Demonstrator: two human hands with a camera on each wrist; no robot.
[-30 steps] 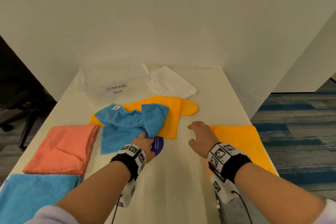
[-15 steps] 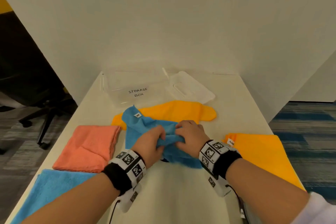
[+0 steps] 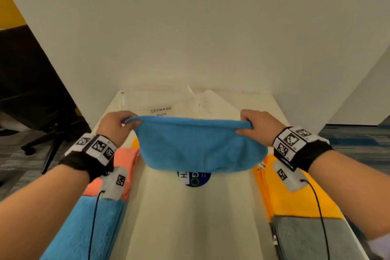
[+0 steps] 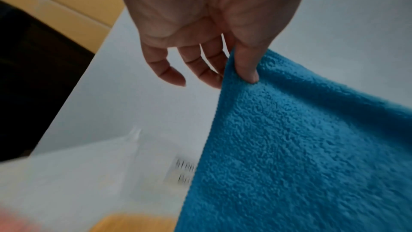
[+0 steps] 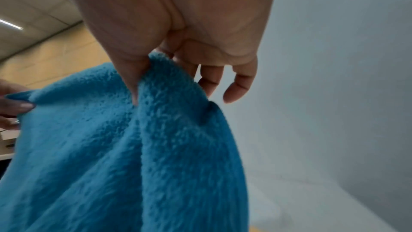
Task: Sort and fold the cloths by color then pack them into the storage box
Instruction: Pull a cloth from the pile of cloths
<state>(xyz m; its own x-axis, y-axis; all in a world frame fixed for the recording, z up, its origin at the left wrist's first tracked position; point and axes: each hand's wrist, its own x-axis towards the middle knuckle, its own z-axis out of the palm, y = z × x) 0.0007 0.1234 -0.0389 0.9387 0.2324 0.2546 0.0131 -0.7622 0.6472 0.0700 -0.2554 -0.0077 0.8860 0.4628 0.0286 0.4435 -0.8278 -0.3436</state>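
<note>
Above the table [image 3: 190,217], blue cloth [image 3: 198,145] stretched between hands, left hand [image 3: 115,125] and right hand [image 3: 258,126] each pinching a top corner

Two blue cloths [image 3: 198,143]; perhaps two orange [image 3: 295,198]; one pink [image 3: 124,160]; one grey [image 3: 312,238]

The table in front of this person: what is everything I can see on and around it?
held blue cloth: one, blue, stretched in the air above the table
folded blue cloth: one, blue, near left
pink cloth: one, salmon pink, left, beyond the folded blue cloth
orange cloths: folded pile, orange, right; another orange bit peeks behind the held cloth
grey cloth: one, grey, near right
storage box: one, clear, labelled, far end
lid: one, clear, beside the box
round sticker: one, dark blue, table middle
office chair: one, black, far left
left hand: pinches the cloth's left corner
right hand: pinches the right corner
</note>
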